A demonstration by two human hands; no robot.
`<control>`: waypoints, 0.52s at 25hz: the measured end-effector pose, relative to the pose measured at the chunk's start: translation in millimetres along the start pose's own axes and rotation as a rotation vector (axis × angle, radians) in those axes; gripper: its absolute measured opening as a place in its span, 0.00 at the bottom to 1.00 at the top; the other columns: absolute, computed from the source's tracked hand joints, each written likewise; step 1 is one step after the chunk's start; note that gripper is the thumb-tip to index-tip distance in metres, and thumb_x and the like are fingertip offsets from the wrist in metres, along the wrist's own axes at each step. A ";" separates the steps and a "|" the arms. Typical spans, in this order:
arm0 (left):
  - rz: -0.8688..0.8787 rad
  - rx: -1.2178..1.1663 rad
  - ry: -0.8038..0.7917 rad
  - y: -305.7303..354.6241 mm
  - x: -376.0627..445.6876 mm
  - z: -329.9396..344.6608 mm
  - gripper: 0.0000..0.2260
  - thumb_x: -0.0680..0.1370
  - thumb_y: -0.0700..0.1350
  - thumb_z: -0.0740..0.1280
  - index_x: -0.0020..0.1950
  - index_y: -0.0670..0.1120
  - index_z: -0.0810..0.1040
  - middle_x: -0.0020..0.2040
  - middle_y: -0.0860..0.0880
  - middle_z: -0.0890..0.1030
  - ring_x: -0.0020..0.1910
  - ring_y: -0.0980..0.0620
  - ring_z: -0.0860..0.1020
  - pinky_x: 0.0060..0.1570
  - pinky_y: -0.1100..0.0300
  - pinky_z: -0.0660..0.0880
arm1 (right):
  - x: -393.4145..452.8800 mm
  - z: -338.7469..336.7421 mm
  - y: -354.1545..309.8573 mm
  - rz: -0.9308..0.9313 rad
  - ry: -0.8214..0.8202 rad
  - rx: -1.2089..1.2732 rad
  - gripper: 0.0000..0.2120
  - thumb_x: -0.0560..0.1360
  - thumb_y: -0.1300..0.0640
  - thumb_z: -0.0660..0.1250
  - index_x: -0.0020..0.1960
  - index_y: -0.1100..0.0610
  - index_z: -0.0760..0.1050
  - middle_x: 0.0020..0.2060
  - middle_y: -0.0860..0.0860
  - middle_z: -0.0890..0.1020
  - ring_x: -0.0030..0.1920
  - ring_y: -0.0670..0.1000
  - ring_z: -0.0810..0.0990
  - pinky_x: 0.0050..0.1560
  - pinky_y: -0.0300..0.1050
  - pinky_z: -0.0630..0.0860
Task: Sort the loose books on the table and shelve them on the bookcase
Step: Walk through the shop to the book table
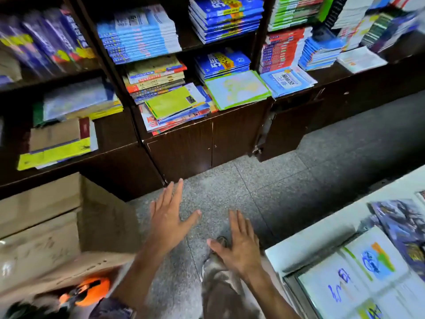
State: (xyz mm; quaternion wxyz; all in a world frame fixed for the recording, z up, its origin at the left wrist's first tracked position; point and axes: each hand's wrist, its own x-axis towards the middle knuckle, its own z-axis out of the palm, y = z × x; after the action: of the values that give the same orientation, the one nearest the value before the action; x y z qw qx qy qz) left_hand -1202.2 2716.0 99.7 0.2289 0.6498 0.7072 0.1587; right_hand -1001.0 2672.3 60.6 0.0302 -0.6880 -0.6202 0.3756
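My left hand (169, 215) and my right hand (239, 245) are both empty, palms down and fingers spread, hovering over the grey floor between the bookcase and the table. The dark wooden bookcase (207, 143) fills the top of the view, its shelves stacked with flat piles of blue, red and green books. A lime-green book (170, 101) tops a pile on its lower ledge. At the lower right, the white table (322, 229) carries loose books: a pale one with blue and orange drawing (368, 268) and a dark illustrated one (404, 229).
Large cardboard boxes (57, 226) stand at the left against the bookcase, with an orange object (92, 291) below them. The grey speckled floor (287, 180) runs as an aisle between bookcase and table. My leg and shoe (220, 272) show beneath my right hand.
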 end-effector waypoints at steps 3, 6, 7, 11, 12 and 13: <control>0.043 0.035 -0.039 13.6 82.6 -2.6 0.41 0.75 0.66 0.64 0.80 0.58 0.45 0.82 0.50 0.52 0.80 0.49 0.51 0.76 0.43 0.48 | 64.6 -34.0 -10.6 0.031 0.009 0.016 0.49 0.73 0.26 0.59 0.80 0.42 0.33 0.82 0.48 0.39 0.82 0.57 0.41 0.79 0.61 0.46; 0.096 0.057 -0.097 43.5 168.0 -5.5 0.41 0.75 0.64 0.65 0.80 0.57 0.46 0.81 0.50 0.52 0.80 0.49 0.51 0.76 0.43 0.47 | 119.2 -73.1 -19.9 0.070 0.052 0.044 0.49 0.74 0.27 0.59 0.81 0.42 0.33 0.82 0.48 0.38 0.82 0.56 0.40 0.79 0.59 0.45; 0.123 0.059 -0.101 54.6 190.6 -4.0 0.41 0.75 0.64 0.66 0.80 0.57 0.46 0.81 0.50 0.53 0.80 0.49 0.51 0.76 0.43 0.47 | 132.8 -85.6 -20.3 0.093 0.081 0.061 0.49 0.74 0.27 0.59 0.81 0.43 0.34 0.82 0.47 0.38 0.82 0.55 0.40 0.79 0.58 0.45; 0.251 0.035 -0.201 107.5 276.8 14.9 0.43 0.70 0.68 0.61 0.81 0.57 0.47 0.81 0.49 0.54 0.80 0.49 0.52 0.76 0.42 0.49 | 180.1 -125.1 -10.1 0.214 0.184 0.135 0.51 0.70 0.23 0.56 0.81 0.43 0.37 0.83 0.47 0.43 0.82 0.55 0.44 0.79 0.56 0.49; 0.294 0.036 -0.229 123.8 301.4 22.2 0.43 0.70 0.68 0.60 0.81 0.56 0.46 0.81 0.49 0.54 0.80 0.49 0.52 0.75 0.42 0.49 | 193.3 -136.0 -6.7 0.253 0.216 0.170 0.52 0.68 0.22 0.54 0.82 0.43 0.37 0.83 0.47 0.44 0.82 0.55 0.45 0.79 0.57 0.49; 0.338 0.035 -0.256 141.1 327.3 30.4 0.43 0.70 0.68 0.60 0.81 0.56 0.46 0.81 0.49 0.54 0.80 0.49 0.53 0.75 0.42 0.50 | 208.2 -146.9 -0.9 0.291 0.254 0.203 0.52 0.67 0.22 0.54 0.82 0.43 0.38 0.83 0.46 0.44 0.82 0.55 0.45 0.79 0.57 0.50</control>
State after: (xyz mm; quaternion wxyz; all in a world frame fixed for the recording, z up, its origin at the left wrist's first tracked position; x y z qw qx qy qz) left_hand -1083.2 3053.2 109.1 0.2756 0.7779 0.5561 0.0986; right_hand -931.0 2917.2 66.5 0.1226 -0.8055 -0.4646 0.3467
